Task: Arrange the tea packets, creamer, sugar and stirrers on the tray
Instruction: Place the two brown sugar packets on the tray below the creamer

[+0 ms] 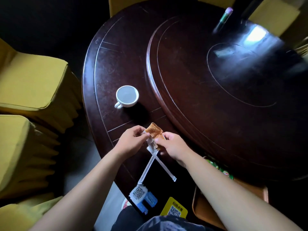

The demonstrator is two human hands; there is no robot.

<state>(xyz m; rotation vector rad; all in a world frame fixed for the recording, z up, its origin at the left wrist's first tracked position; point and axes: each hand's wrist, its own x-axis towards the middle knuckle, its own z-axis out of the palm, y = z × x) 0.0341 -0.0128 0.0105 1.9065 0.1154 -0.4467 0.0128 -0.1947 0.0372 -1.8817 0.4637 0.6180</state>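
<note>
An orange-brown packet [154,130] is held up over the near edge of the dark round table [116,67], pinched between both hands. The left hand [130,140] has thumb and fingertips pressed together on the packet's left side, with a bit of white paper caught in the same pinch. The right hand [173,145] pinches the packet's lower right part between thumb and forefinger, the other fingers curled under. From that pinch two white paper-wrapped stirrers [150,165] hang down and cross each other in an X; which hand carries them is hard to tell, since the fingers hide their upper ends.

Beyond the packet, farther onto the table, a white cup [127,96] stands upright, handle turned toward the person. To the right of the cup rises the raised turntable [216,80] at the table's middle. Nearer than the packet, at the table's edge, lie a white and blue card with a QR code [141,196] and a yellow card with a QR code [174,208]. Right of those, under the right forearm, sits a brown tray [201,210], with green packets [221,169] just past its far corner. Yellow-covered chairs [33,84] stand to the left of the table.
</note>
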